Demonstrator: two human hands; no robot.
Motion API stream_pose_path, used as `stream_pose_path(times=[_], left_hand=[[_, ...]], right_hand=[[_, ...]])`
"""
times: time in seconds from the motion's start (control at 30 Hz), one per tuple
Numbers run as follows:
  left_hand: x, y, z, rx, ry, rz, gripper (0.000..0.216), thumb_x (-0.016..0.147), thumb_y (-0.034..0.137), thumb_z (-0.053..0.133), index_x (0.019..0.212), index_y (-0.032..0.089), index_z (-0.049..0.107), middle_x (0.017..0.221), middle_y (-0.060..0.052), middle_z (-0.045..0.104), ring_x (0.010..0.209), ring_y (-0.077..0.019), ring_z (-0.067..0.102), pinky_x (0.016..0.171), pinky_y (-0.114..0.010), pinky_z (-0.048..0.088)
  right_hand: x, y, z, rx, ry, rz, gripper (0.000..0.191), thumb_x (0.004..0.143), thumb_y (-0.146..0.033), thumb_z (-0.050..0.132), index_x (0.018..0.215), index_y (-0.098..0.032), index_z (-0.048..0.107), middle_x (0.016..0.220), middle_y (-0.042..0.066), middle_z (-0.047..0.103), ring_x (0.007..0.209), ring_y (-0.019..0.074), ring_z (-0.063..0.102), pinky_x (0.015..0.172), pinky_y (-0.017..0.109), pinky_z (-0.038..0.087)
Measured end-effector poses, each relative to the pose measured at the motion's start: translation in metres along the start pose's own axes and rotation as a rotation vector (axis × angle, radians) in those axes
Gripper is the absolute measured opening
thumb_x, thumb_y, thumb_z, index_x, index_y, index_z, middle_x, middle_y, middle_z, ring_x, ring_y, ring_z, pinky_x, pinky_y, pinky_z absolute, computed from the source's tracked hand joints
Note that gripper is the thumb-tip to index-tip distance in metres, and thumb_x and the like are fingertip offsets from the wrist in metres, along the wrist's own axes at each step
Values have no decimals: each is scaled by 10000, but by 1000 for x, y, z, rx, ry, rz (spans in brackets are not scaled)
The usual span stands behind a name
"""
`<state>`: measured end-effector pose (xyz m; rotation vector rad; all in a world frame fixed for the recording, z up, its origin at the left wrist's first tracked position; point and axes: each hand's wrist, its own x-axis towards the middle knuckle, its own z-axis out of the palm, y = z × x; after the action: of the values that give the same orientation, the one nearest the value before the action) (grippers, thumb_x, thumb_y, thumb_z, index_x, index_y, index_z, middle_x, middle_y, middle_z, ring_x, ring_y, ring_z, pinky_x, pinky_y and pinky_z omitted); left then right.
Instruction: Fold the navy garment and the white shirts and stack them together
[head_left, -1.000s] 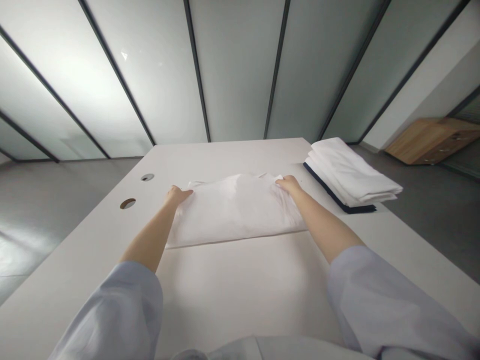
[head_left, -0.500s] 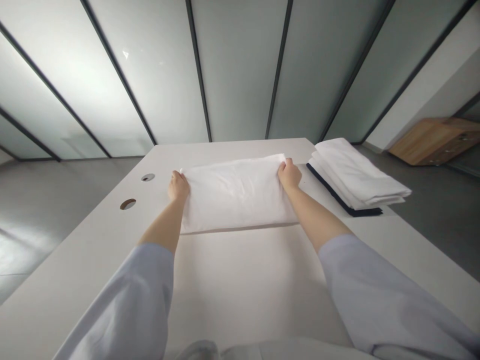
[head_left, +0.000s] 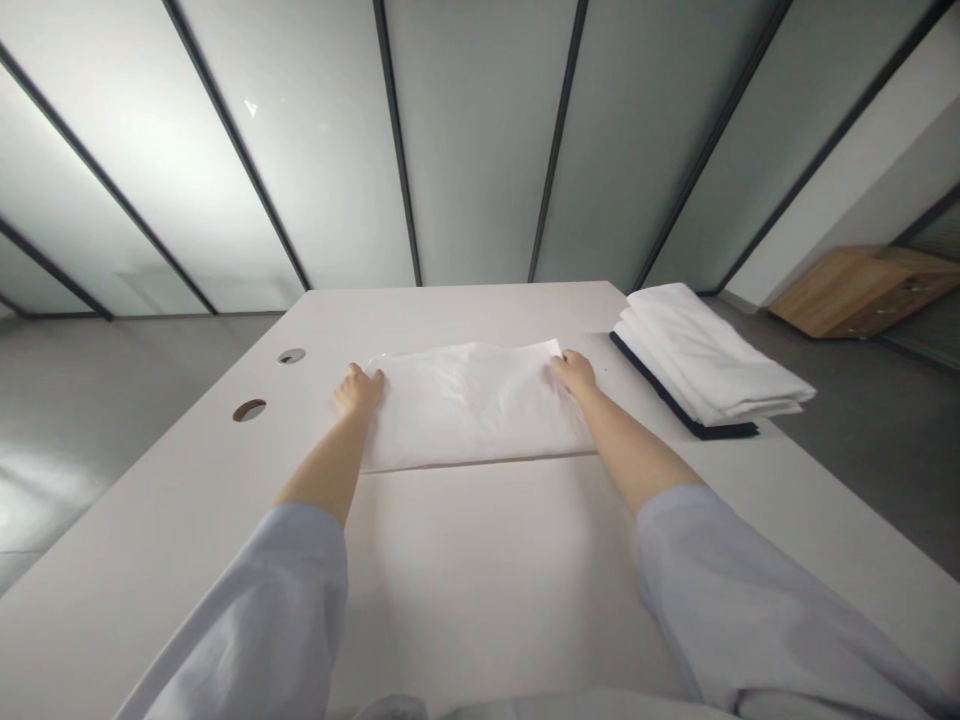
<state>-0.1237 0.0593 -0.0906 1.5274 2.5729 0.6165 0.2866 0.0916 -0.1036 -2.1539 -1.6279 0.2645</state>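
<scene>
A folded white cloth (head_left: 469,405) lies on the white table (head_left: 487,570) in front of me. My left hand (head_left: 358,389) grips its far left corner, fingers closed on the fabric. At the far right corner my right hand (head_left: 574,371) is closed on the cloth's edge in the same way. Both arms reach forward in pale blue sleeves. The cloth rests flat with light wrinkles across its top layer.
A stack of folded white cloths with a dark blue one at the bottom (head_left: 705,360) sits at the table's far right. Two round cable holes (head_left: 249,410) mark the left side. A wooden cabinet (head_left: 855,290) stands on the floor at right; frosted glass panels lie beyond.
Both hands carried the cloth's far edge away from me and up, then drew it back a little and lowered it flat onto the table.
</scene>
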Motion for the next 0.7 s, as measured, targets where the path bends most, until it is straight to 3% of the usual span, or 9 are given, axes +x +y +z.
stream_pose_path(times=[0.17,0.27,0.43,0.6,0.7], left_hand=[[-1,-8,1,-38,4,47,476,898,388,432,1281,117,506,1069,-215,681,1073,-358,626,928,-474,416],[-3,-13,2,-177,98,142,448,899,233,413,1337,144,440,1162,-185,634,1111,-306,602,930,-414,427],[-9,-12,0,-220,208,227,445,869,135,379,1299,190,480,1328,-144,512,1169,-250,556,981,-367,422],[-11,-13,3,-12,179,114,559,838,203,492,1394,175,446,1482,-189,381,1326,-343,413,1103,-505,280],[-12,-8,3,63,206,168,597,863,274,496,1441,160,394,1532,-185,325,1405,-332,301,1145,-519,200]], right_hand=[[-10,7,-4,-76,21,-15,266,917,-241,415,1057,-170,629,1040,154,683,1015,282,619,801,317,439],[-14,7,-6,-74,15,8,312,961,-272,374,1169,-166,580,1088,167,670,1052,283,614,838,334,437],[-16,2,-6,-77,-14,9,354,969,-276,354,1251,-164,536,1135,169,661,1081,293,610,862,357,441],[-18,-3,-5,-79,-37,52,533,907,-295,452,1403,-107,400,1201,217,622,1087,321,602,866,395,451],[-22,-12,-6,-154,24,6,679,863,-324,520,1459,-73,313,1301,251,546,1161,349,544,919,436,420]])
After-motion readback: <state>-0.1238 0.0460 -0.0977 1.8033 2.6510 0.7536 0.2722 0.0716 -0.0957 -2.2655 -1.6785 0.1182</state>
